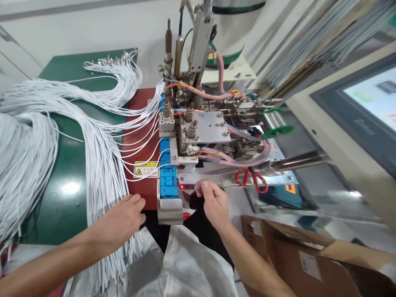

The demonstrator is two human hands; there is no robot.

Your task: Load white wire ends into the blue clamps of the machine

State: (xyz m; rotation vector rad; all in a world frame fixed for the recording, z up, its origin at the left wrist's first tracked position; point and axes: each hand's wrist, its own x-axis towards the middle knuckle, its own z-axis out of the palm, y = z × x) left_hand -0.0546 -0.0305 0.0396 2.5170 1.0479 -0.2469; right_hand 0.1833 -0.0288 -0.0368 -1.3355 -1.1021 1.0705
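My left hand (128,214) is over the right edge of a thick bundle of white cables (102,165), its fingers curled together. Whether a cable is pinched in it cannot be made out. My right hand (214,203) is closed with thumb and forefinger together, just right of the conveyor's front end; anything in it is too small or hidden. Between my hands runs a line of blue clamp blocks (169,180), ending in a metal guard (170,211). Several white cables run from the bundle into the blocks. A red light glows beside them.
A machine with a metal plate (213,126) and pink hoses rises behind the blocks. Red-handled scissors (252,180) and a wire spool (275,123) are at its right. A screen (365,95) stands far right, above cardboard boxes (297,255). More cables lie on the green table (71,185).
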